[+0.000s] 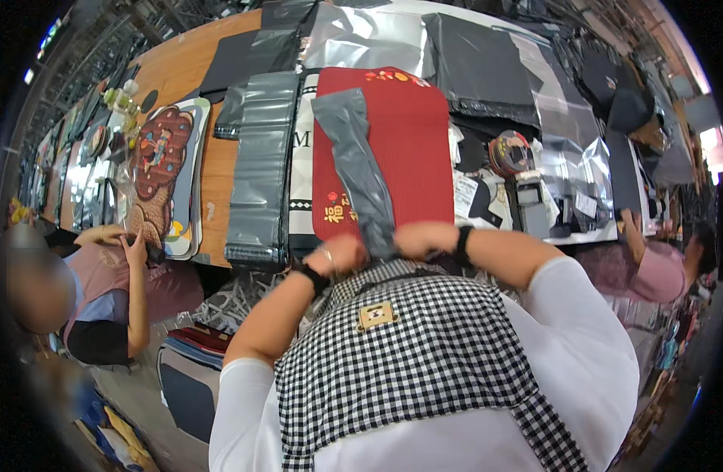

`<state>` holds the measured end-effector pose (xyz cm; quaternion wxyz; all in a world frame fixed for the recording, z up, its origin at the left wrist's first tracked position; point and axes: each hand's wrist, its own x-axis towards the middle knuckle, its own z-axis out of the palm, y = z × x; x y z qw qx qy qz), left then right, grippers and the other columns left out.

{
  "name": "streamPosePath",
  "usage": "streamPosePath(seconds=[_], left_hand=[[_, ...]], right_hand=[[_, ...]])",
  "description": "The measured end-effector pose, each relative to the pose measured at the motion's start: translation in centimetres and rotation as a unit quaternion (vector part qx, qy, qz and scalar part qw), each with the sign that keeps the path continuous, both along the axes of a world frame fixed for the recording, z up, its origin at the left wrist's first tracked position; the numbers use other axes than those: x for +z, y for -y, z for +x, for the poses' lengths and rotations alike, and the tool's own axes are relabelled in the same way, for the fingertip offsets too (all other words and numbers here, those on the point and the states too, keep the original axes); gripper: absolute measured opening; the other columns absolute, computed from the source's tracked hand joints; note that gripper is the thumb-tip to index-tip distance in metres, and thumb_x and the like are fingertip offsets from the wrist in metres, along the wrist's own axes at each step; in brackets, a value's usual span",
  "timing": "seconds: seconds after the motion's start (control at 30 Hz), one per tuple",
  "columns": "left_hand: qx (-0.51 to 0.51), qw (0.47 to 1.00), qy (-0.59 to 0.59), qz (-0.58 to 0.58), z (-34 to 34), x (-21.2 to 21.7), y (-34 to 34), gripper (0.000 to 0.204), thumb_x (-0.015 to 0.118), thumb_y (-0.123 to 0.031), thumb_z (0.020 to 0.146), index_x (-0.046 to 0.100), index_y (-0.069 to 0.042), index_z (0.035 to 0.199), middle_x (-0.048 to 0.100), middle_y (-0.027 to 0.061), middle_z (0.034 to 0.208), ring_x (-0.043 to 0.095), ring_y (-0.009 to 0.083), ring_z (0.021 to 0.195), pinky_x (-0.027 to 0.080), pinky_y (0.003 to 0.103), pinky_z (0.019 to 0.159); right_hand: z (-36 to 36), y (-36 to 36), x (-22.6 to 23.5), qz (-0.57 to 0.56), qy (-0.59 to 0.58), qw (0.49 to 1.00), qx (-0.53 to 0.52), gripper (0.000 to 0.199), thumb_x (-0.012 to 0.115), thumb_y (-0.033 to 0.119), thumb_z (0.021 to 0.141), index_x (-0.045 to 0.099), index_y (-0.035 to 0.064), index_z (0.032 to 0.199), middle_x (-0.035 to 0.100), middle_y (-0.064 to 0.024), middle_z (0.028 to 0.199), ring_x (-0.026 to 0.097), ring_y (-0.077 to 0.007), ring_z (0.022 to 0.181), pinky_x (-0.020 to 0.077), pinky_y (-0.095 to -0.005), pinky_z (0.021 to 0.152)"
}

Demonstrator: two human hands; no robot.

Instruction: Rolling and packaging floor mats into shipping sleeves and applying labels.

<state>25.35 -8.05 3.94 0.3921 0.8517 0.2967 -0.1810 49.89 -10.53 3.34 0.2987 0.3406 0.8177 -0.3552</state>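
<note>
A long, crumpled grey plastic bag [352, 149] lies slantwise over a red mat [416, 149] with gold characters and a flower print. At the mat's near edge, close to my apron, both hands grip the bag's near end. My left hand [343, 254] is closed on its left side, blurred by motion. My right hand [426, 238] is closed on its right side, the fingertips smeared. Under the red mat, a white and black mat [300, 173] shows along its left edge.
A stack of folded grey plastic bags [261, 165] stands left of the mats. Brown patterned mats [163, 149] lie farther left, beside a seated co-worker [102, 291]. Clear film [570, 157] and a coaster stack [509, 153] are to the right. Another person [652, 263] works at far right.
</note>
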Motion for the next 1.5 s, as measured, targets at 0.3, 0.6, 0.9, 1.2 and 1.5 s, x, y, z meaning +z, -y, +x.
streamPosePath(seconds=[0.3, 0.6, 0.9, 1.2, 1.5], left_hand=[[0.259, 0.946, 0.161, 0.112, 0.8, -3.8, -2.8, 0.029, 0.066, -0.026, 0.1, 0.073, 0.002, 0.101, 0.072, 0.0263, 0.093, 0.07, 0.0462, 0.096, 0.054, 0.052, 0.085], [0.323, 0.931, 0.164, 0.037, -2.5, -6.5, 1.0, 0.036, 0.066, -0.029, 0.102, 0.067, 0.005, 0.088, 0.066, 0.0246, 0.08, 0.067, 0.0411, 0.076, 0.048, 0.047, 0.069], [0.382, 0.882, 0.141, 0.236, -1.2, -1.4, 3.2, 0.061, 0.086, -0.013, 0.082, 0.056, -0.006, 0.135, 0.061, 0.0189, 0.118, 0.062, 0.0398, 0.111, 0.051, 0.046, 0.098], [0.123, 0.868, 0.155, 0.455, 1.4, -1.4, 0.9, 0.053, 0.078, -0.011, 0.08, 0.061, -0.012, 0.13, 0.059, 0.0129, 0.128, 0.058, 0.0358, 0.123, 0.047, 0.048, 0.106], [0.186, 0.874, 0.222, 0.39, 1.3, -1.2, 0.9, 0.022, 0.075, -0.008, 0.081, 0.066, -0.011, 0.1, 0.06, 0.0076, 0.097, 0.063, 0.0304, 0.099, 0.049, 0.044, 0.087]], right_hand=[[2.9, -1.9, 0.3, 0.275, -0.052, 0.868, -0.41, 0.019, 0.062, 0.014, 0.093, 0.071, 0.0041, 0.107, 0.076, -0.0217, 0.101, 0.072, -0.0446, 0.099, 0.0556, -0.0567, 0.087], [11.8, 10.4, -4.5, 0.234, -0.332, 0.626, -0.665, 0.023, 0.07, 0.025, 0.1, 0.074, 0.0023, 0.103, 0.075, -0.0158, 0.087, 0.072, -0.0316, 0.078, 0.0557, -0.0445, 0.072], [25.6, 13.8, -11.8, 0.313, 0.149, 0.675, -0.652, 0.031, 0.065, 0.011, 0.096, 0.061, -0.0007, 0.124, 0.059, -0.0288, 0.134, 0.069, -0.0476, 0.11, 0.0587, -0.0507, 0.094], [29.0, 17.4, -14.3, 0.31, 0.01, 0.632, -0.71, 0.044, 0.087, 0.025, 0.076, 0.065, -0.0001, 0.105, 0.072, -0.0268, 0.1, 0.071, -0.0484, 0.101, 0.0567, -0.0528, 0.092], [15.1, 11.7, 1.6, -0.019, -0.408, 0.496, -0.767, 0.046, 0.08, 0.008, 0.093, 0.062, 0.0021, 0.135, 0.071, -0.003, 0.085, 0.066, -0.0093, 0.064, 0.0508, -0.0241, 0.055]])
